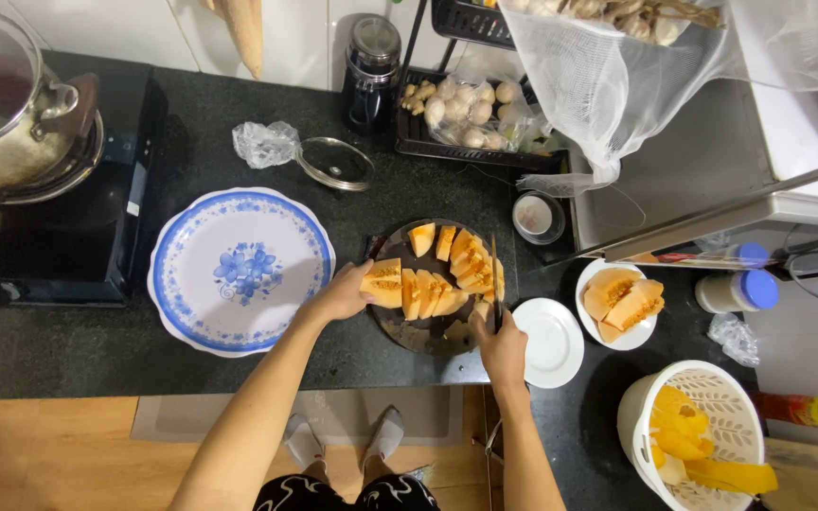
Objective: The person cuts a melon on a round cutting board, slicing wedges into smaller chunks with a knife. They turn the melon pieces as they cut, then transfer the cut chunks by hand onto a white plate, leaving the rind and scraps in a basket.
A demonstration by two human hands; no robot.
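Where packaging is concerned, a white bottle with a blue cap (737, 291) lies at right beside a small white bowl of orange melon pieces (623, 305); a second blue-capped item (748, 254) sits just beyond it, its shape hard to make out; a bottle with a red and yellow label (807, 412) lies at the far right edge, partly cut off; a dark lidded jar (371, 71) stands against the far wall; a clear bag of pale round items (471, 109) rests in a black tray (418, 142); a white mesh bag (608, 76) hangs over it, contents unclear; a crumpled clear wrapper (263, 144) lies next to a small glass lid (335, 164).

A steel pot (11, 109) at far left is cut off by the frame; the person's body is hidden save arms and feet; a white basket of yellow peels (702, 435) stands near right.

On a dark round cutting board (418, 336) at centre lie the sliced melon wedges (442, 274); the left hand (343, 295) is curled and pressed against the leftmost wedge (383, 282), fingers gripping it; the right hand (502, 348) is closed around the handle of a knife (495, 279), blade pointing away over the slices.

A blue-patterned plate (239, 270) sits left of the board; a small white saucer (549, 343) sits right of it.
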